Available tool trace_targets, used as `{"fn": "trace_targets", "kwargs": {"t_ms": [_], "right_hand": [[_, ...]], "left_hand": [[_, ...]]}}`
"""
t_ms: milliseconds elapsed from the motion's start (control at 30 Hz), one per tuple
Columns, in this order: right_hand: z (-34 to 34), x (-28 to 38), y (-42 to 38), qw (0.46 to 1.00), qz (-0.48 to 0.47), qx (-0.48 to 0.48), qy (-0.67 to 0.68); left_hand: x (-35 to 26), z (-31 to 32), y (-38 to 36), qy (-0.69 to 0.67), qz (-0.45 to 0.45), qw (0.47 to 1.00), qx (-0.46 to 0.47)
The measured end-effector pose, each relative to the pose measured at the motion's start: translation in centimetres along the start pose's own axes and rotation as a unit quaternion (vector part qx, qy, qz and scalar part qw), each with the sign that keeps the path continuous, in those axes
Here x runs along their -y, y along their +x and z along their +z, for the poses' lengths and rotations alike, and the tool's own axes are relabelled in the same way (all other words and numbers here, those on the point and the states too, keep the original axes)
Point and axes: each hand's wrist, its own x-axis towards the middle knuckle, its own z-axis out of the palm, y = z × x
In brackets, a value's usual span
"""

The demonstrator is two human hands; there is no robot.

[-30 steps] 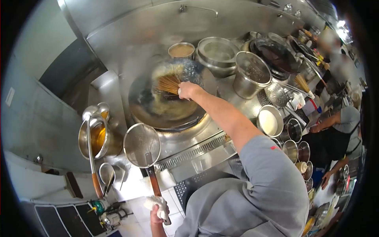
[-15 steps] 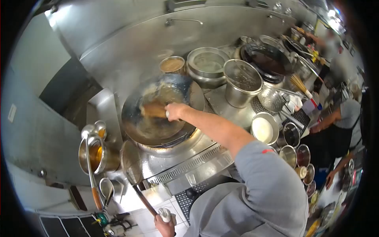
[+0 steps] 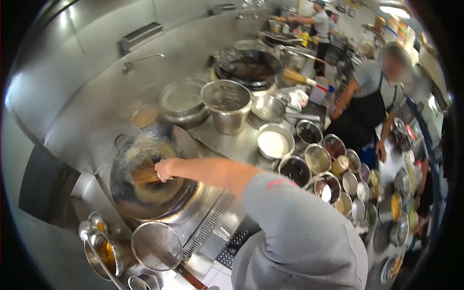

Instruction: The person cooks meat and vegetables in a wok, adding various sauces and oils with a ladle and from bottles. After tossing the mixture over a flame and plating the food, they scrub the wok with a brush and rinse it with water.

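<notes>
My right hand (image 3: 166,169) is closed around the top of a bamboo wok brush (image 3: 144,176). The brush's bristles press into the murky, foamy water inside a large dark wok (image 3: 126,205) on the burner. In front of the wok is a round fine-mesh strainer (image 3: 157,246), its wooden handle running down to the bottom edge of the view. My left hand lies below that edge and is hidden.
At lower left stands a pot of amber liquid (image 3: 116,256) with a ladle. Behind are a tall steel pot (image 3: 226,123) and a second wok (image 3: 249,67). Several sauce bowls (image 3: 295,170) line the right. A co-worker in a black apron (image 3: 360,111) stands beyond.
The view has swung right, bringing the co-worker and more bowls in. My right hand still works the brush in the wok. My left hand, earlier around the strainer's handle, has left the view.
</notes>
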Motion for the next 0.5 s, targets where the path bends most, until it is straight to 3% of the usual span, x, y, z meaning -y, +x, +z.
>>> {"fn": "trace_targets", "kwargs": {"t_ms": [67,200,267,333,400,467,500], "right_hand": [[-2.0,-0.3,-4.8,0.996,-0.058,0.049,-0.049],[-5.7,-4.4,1.0,0.954,-0.118,0.167,-0.221],[-5.5,-2.0,0.6,0.993,-0.006,-0.01,-0.116],[-3.7,2.0,0.5,0.995,0.045,-0.085,0.023],[1.9,1.9,5.1,0.991,0.042,-0.126,0.001],[1.6,0.0,1.6,0.988,-0.122,0.011,-0.097],[1.5,-1.6,-0.4,0.988,-0.127,0.032,-0.077]], "left_hand": [[-2.4,1.1,1.3,-0.048,0.015,0.998,0.041],[-5.4,3.0,3.0,-0.14,0.011,0.986,0.092],[-6.2,3.9,3.5,-0.182,-0.001,0.977,0.108],[-6.6,4.3,3.7,-0.227,-0.014,0.967,0.116],[-7.3,4.5,3.7,-0.265,-0.022,0.956,0.12],[-7.8,4.5,3.7,-0.302,-0.032,0.945,0.124],[-8.2,4.4,3.7,-0.321,-0.031,0.939,0.123]]}}
